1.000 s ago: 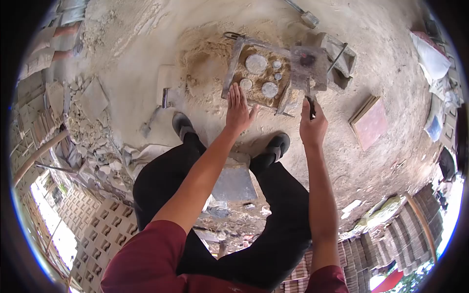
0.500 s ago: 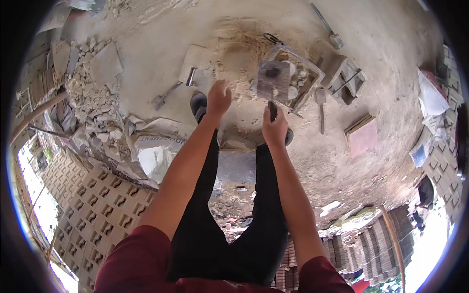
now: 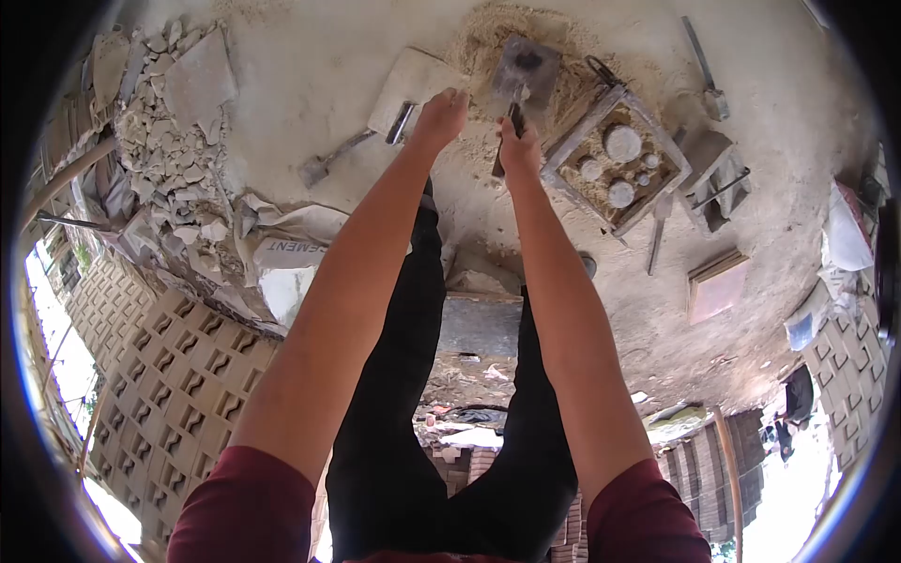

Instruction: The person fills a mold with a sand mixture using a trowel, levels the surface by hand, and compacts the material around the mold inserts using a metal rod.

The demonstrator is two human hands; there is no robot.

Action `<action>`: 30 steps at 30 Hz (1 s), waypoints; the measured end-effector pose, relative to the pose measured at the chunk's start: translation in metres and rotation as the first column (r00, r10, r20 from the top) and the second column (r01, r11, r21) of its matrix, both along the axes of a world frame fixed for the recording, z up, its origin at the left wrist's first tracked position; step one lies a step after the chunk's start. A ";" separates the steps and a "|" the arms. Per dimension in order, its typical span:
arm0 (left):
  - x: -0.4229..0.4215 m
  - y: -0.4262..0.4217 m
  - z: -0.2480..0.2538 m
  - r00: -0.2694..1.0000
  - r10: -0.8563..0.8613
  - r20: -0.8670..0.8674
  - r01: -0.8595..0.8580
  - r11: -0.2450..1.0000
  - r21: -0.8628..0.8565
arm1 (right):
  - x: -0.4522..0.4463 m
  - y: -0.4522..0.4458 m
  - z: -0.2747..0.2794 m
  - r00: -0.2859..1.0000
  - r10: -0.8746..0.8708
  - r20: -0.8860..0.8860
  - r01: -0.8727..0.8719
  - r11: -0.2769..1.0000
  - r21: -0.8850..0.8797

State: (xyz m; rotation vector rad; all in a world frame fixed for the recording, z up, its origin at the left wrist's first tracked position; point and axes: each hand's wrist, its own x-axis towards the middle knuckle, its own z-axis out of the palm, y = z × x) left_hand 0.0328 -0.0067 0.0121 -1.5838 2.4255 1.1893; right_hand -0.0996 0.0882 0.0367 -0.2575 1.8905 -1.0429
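Your right hand point(image 3: 521, 150) has its fingers wrapped round the square trowel point(image 3: 542, 75), blade pointing away, left of the frame point(image 3: 579, 129); your left hand point(image 3: 441, 119), fingers curled, contents hidden, is nearer the board point(image 3: 419, 77).

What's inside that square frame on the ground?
The frame holds sand and five round pieces, big and small. Whatever lies beneath the round pieces is covered, so I can't tell.

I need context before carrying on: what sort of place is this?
Probably an outdoor yard or workshop for casting concrete blocks: light-coloured blocks with wavy slots stand stacked, a square grey frame holds sand and round discs, and pale broken rubble lies heaped.
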 end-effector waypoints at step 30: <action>-0.171 0.125 0.074 0.987 -0.083 -0.138 0.100 0.988 0.121 | -0.174 0.228 0.061 0.859 -0.422 -0.289 0.444 0.896 0.012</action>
